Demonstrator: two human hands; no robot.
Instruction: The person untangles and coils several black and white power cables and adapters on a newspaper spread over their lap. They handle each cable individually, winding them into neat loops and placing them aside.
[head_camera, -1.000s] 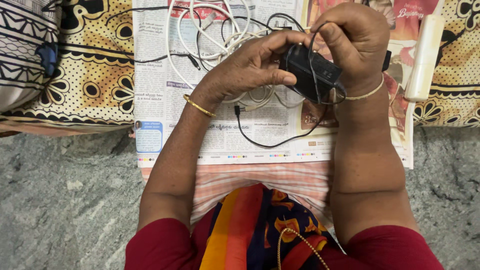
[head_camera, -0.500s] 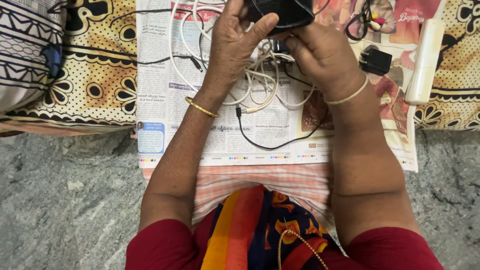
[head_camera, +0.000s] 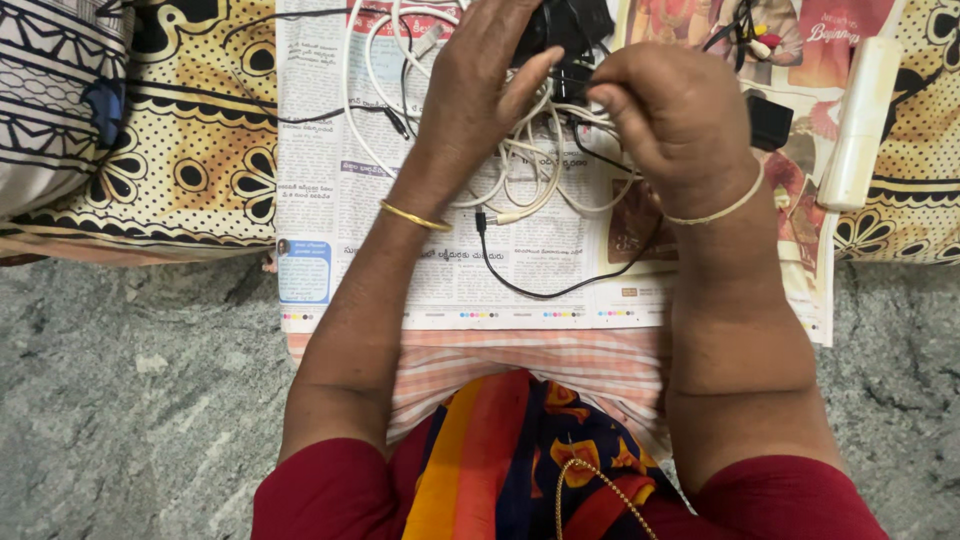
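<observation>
Gripping one black adapter (head_camera: 565, 25), the left hand (head_camera: 480, 85) closes; the right hand (head_camera: 670, 110) pinches its cord (head_camera: 560, 290).

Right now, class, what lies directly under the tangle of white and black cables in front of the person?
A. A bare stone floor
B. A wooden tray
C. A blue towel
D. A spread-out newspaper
D: the white cables and the black cable rest on a spread-out newspaper, whose printed columns show around and beneath them.
</observation>
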